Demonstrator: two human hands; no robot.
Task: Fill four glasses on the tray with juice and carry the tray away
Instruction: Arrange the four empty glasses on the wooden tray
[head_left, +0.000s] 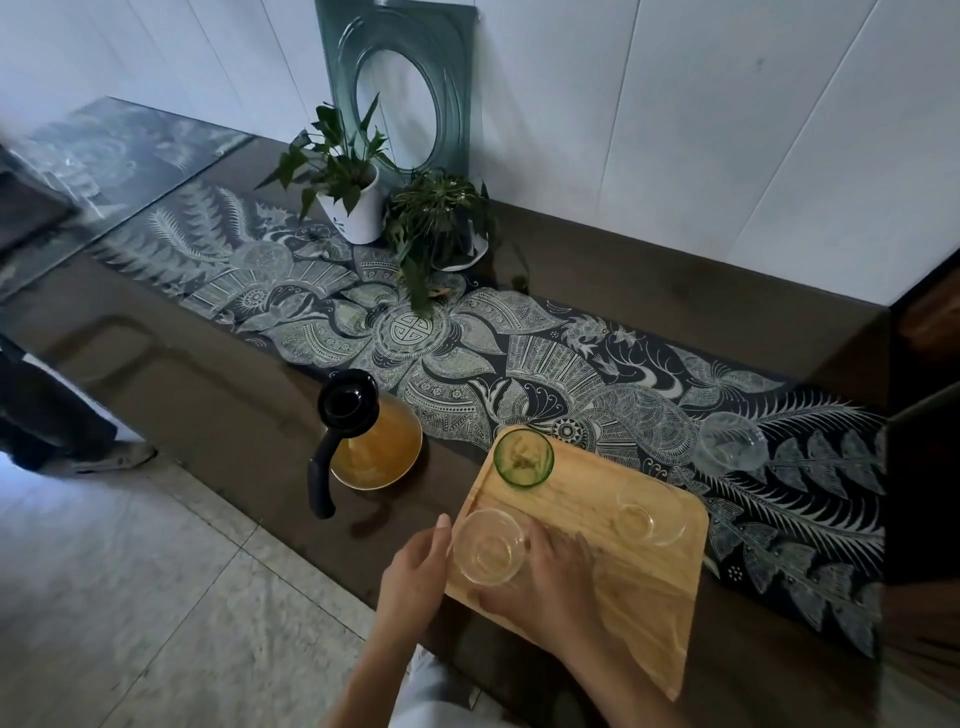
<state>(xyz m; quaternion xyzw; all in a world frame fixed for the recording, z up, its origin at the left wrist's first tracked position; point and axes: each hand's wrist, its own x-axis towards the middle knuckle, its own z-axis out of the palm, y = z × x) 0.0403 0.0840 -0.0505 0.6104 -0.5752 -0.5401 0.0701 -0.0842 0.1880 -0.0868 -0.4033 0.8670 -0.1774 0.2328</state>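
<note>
While both hands framed it, a small clear glass cup (488, 546) stood on the near left corner of the pale wooden rectangular tray (639, 597). The left hand (413, 577) lay just off the tray's left edge, fingers loosely curved toward the cup's side, thumb tip near its rim; whether it touched the glass could not be told. The right hand (553, 582) rested on the tray with fingers curled around the cup's right and near side, seemingly holding it. A green-rimmed glass tumbler (523, 457) stood at the tray's far left corner, and a second clear glass cup (649, 517) sat toward the far right edge. Another clear glass cup (732, 449) stood off the tray on the dark patterned table runner (467, 364), beyond the tray's far right corner. A glass carafe of orange juice with a black lid and handle (363, 441) stood on the dark brown counter (234, 415), left of the tray near the front edge. Two potted green plants (395, 208) stood by the counter's back edge against the wall.
</note>
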